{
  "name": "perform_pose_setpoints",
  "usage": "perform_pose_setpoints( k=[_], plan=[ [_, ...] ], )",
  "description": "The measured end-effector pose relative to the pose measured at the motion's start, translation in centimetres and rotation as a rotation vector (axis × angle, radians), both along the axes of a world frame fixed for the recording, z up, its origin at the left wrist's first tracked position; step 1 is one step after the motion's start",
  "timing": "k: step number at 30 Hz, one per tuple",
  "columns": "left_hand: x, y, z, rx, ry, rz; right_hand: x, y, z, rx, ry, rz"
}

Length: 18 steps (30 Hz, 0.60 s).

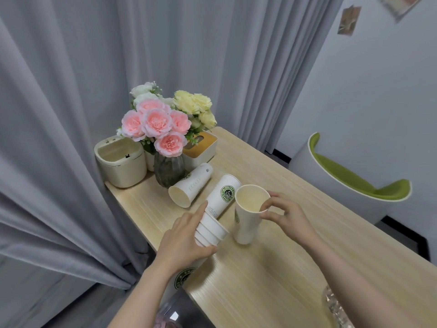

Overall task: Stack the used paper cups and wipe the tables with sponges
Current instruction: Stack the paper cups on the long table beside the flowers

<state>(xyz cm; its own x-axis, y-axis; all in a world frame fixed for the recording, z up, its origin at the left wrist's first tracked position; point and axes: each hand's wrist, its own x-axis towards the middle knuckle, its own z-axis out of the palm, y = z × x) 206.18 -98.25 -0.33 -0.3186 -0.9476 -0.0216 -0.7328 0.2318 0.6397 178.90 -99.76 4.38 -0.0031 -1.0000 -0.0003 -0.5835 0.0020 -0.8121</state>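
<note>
Taking the vase of flowers (pixel 169 171) as the marker: left of it, at the far corner of the surface (pixel 272 268), stands a cream bin (pixel 123 162), and behind the vase to its right a tissue box (pixel 201 147). These sit pushed back against the curtain, probably to leave the near part free for clearing and wiping.

Just in front of the vase a single paper cup (pixel 189 187) lies on its side, mouth toward the camera, not yet gathered. Nearer than the vase and a little right of it, the left hand (pixel 186 237) is wrapped around a stack of cups (pixel 214 216) held on its side, bottoms pointing back toward the vase and the nested rims under the fingers. The grip is closed on the stack, thumb underneath, index finger stretched along the top cup — a hold that seems meant to keep the nested cups from sliding apart. The forearm comes in from the lower left, wrist fairly straight. More of the stack appears to run back under the wrist, past the edge of the surface.

Further right of the vase, an upright cup (pixel 248 214) stands on the surface, empty as far as can be seen. The right hand (pixel 283 214) pinches its rim between thumb and fingertips, the other fingers curled loosely, the forearm reaching in from the lower right — likely the grip for lifting it onto the stack. No sponge is in view, so wiping seems yet to come.
</note>
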Motion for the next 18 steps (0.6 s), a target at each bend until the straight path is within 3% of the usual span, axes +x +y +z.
perform_pose_setpoints(
  k=[12,18],
  plan=[
    [-2.8,-0.3,0.7,-0.064,-0.035,-0.096,-1.6,2.3,3.1,-0.144,-0.486,-0.400],
    [-3.1,-0.3,0.9,-0.089,-0.033,-0.102,-3.0,1.9,4.9,-0.172,-0.619,-0.432]
  ],
)
